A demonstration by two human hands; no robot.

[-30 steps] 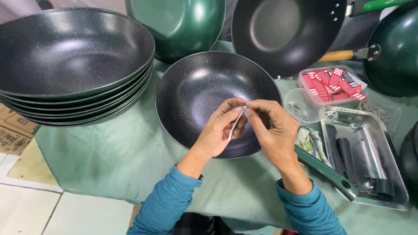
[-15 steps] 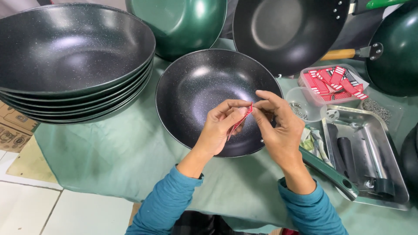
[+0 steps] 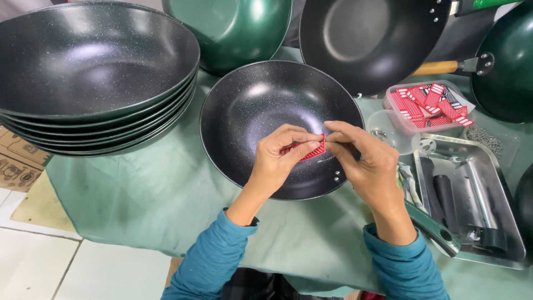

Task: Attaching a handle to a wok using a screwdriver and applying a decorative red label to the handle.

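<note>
Both the left hand (image 3: 277,158) and right hand (image 3: 363,161) pinch a red striped label (image 3: 310,149) above the dark wok (image 3: 261,105). It looks light and flimsy, best gripped by its edges.

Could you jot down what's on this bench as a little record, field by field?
left hand: pinches the small red striped sticker
right hand: pinches the same sticker from the other side
below the hands: black speckled wok on green cloth
far left: stack of dark woks
right: clear plastic tub of red stickers, metal tray of black handles
</note>
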